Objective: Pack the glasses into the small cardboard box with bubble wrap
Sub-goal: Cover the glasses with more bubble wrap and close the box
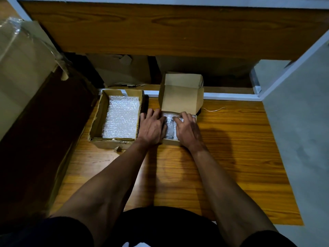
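A small cardboard box (181,100) sits on the wooden table with its lid standing open at the back. Inside it lies a bundle of bubble wrap (170,128); the glasses are not clearly visible under the wrap. My left hand (152,128) lies flat along the box's left side, fingers straight and reaching over its edge. My right hand (187,128) rests on the bubble wrap inside the box, fingertips bent down onto the wrap at the far end.
A larger open cardboard box (99,118) lined with bubble wrap (122,120) stands just left of my left hand. More cardboard lies behind the table edge. A big plastic-covered box (23,68) is at far left, a grey wall at right.
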Demonstrator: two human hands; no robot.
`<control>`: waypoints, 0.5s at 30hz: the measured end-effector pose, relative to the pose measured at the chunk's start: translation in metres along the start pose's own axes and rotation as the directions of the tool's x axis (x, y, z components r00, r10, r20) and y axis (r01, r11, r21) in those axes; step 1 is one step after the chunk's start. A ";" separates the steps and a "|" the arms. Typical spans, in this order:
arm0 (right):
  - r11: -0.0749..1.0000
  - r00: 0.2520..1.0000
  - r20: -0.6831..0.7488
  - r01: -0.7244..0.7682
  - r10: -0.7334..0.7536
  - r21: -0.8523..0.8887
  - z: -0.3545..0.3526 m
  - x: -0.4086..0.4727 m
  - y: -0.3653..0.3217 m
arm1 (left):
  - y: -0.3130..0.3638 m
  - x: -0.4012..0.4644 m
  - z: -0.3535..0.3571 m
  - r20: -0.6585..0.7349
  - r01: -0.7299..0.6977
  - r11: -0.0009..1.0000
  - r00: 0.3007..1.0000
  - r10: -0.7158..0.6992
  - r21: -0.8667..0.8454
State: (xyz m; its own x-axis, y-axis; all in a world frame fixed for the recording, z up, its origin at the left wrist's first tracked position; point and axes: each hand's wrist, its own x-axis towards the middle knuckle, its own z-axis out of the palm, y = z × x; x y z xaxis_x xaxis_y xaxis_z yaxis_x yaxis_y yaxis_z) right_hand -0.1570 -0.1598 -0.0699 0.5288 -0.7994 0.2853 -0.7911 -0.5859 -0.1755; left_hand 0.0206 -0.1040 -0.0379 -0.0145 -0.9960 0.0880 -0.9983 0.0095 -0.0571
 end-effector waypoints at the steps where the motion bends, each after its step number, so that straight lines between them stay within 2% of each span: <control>1: 1.000 1.000 0.010 -0.003 0.003 -0.013 0.000 0.000 0.000 | 0.001 0.000 0.001 0.005 0.034 0.999 0.999 -0.034 -0.015; 7: 0.999 0.995 0.090 -0.027 0.031 -0.044 -0.007 -0.001 -0.004 | 0.009 -0.004 0.007 0.113 0.173 0.972 0.981 -0.157 -0.159; 15: 0.999 0.989 0.145 -0.044 0.042 0.010 -0.013 0.000 0.003 | 0.003 -0.002 0.005 0.169 0.142 0.979 0.979 -0.117 -0.145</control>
State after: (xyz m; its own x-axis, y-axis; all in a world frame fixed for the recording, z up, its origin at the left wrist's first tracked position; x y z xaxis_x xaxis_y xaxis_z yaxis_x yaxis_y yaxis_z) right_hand -0.1631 -0.1594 -0.0580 0.5335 -0.8344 0.1384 -0.8106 -0.5511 -0.1978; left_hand 0.0180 -0.1028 -0.0429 0.1125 -0.9908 -0.0748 -0.9877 -0.1198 0.1009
